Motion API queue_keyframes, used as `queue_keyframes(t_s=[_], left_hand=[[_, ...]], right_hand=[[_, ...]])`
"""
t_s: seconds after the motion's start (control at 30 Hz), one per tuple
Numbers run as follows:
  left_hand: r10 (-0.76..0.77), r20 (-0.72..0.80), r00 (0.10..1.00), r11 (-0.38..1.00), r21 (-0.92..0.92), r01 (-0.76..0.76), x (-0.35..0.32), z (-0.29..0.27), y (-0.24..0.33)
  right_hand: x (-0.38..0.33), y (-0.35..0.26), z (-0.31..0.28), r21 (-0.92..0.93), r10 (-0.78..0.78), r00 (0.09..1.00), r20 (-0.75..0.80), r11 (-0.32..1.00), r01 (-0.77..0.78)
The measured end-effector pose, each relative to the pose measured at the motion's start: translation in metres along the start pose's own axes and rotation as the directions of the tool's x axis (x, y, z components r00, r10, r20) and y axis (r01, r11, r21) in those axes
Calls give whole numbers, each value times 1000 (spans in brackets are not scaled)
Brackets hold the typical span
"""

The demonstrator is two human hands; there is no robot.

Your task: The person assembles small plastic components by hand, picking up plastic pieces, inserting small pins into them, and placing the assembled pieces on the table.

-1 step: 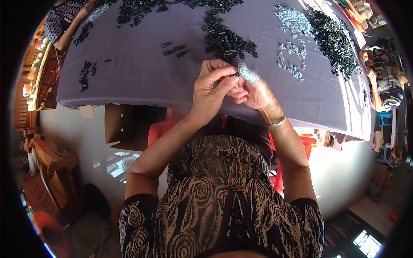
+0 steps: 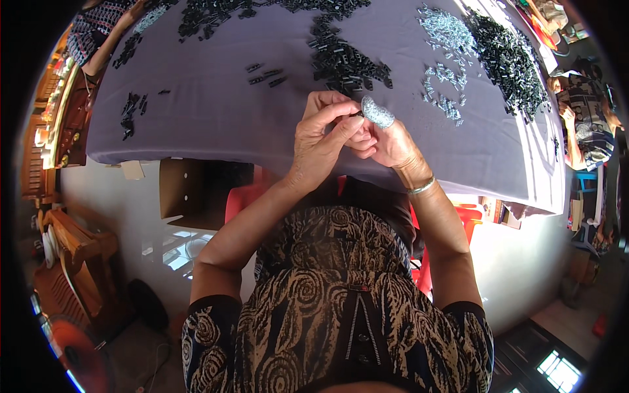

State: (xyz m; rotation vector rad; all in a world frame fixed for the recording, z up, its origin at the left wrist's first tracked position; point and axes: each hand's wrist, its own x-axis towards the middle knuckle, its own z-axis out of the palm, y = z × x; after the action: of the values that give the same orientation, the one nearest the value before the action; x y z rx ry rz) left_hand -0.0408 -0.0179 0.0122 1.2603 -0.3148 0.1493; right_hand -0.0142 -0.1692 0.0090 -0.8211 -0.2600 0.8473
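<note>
Nearest, on the body's side of the central heap of slim black pieces [image 2: 341, 62]: a silvery bracelet [image 2: 422, 186] around the wrist of the right hand [image 2: 395, 145]. Slightly farther out, just short of that heap: the left hand [image 2: 320, 136], thumb and forefinger clamped together on a small dark piece [image 2: 358, 114], mostly hidden between the fingers. On one digit of the right hand, a silvery wrap [image 2: 378, 112], tip close beside the piece; other fingers curled in, with no way to tell whether also gripping.

Judging by the heap, probably very light, stiff and smooth, apt to twist out of a loose pinch; not obviously fragile. Best taken across the slim sides, around the middle, leaving both ends free.

Farther out, on the cloth-covered worktop [image 2: 216, 124]: left of the heap, a few loose black pieces [image 2: 274, 73]; right of the heap, scattered pale, glinting bits [image 2: 448, 31], too small to identify; farthest right of the heap, a broad black pile [image 2: 508, 65].
</note>
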Motion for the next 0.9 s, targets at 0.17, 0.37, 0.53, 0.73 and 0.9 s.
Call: queue_keyframes(t_s=[0.17,0.37,0.53,0.73,0.9], left_hand=[[62,-43,997,998,31,-61,0,5,2],[22,12,1000,991,134,-23,3,-3,9],[-44,167,985,995,99,27,10,-8,27],[-253,-14,967,964,82,253,-2,4,25],[-345,-114,932,933,69,354,1,9,25]], right_hand=[[4,8,12,204,-1,997,-80,979,18],[8,13,23,316,-30,998,-57,948,46],[7,15,32,359,-33,996,-83,931,61],[16,41,36,363,-26,982,-185,927,93],[16,52,24,302,-53,989,-136,949,92]])
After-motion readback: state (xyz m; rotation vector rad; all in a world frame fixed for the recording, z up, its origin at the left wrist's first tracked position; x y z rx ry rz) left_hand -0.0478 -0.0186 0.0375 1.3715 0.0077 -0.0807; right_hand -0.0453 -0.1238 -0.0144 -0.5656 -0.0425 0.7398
